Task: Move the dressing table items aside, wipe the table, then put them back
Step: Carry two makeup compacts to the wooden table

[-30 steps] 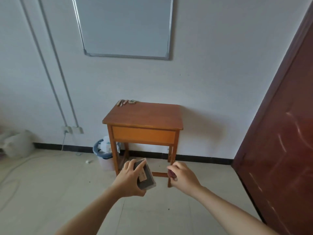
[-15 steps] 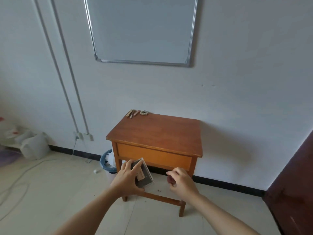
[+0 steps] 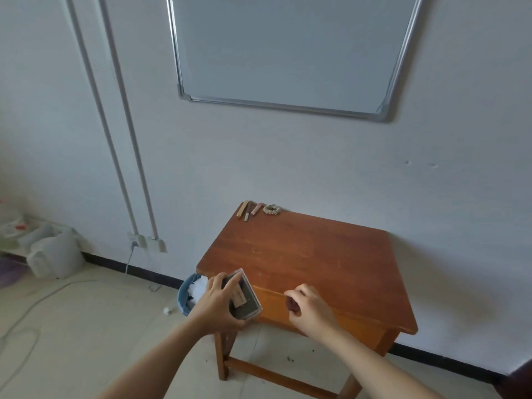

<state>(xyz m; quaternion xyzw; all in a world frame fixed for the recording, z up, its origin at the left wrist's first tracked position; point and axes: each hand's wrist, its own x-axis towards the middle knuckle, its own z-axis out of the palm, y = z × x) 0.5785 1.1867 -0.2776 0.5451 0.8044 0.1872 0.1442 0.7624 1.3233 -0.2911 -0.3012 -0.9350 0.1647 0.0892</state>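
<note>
A small wooden table [image 3: 302, 254] stands against the white wall. At its far left corner lie three small sticks [image 3: 247, 210] and a pale beaded ring [image 3: 271, 209]. My left hand [image 3: 218, 305] grips a flat clear case with a dark inside [image 3: 246, 298], held tilted over the table's front left corner. My right hand [image 3: 312, 308] is curled round a small dark reddish thing [image 3: 293, 304], just in front of the table's front edge; most of that thing is hidden by my fingers.
A blue bin [image 3: 187, 295] with white waste stands left of the table leg. A white container [image 3: 54, 256] and cables lie on the floor at the left. A whiteboard [image 3: 288, 50] hangs above. Two pipes [image 3: 115, 110] run down to sockets.
I have come closer to the table, which now looks larger and nearer. Both hands, holding the same things, have reached the table's front edge. The brown door at the right has left view.
</note>
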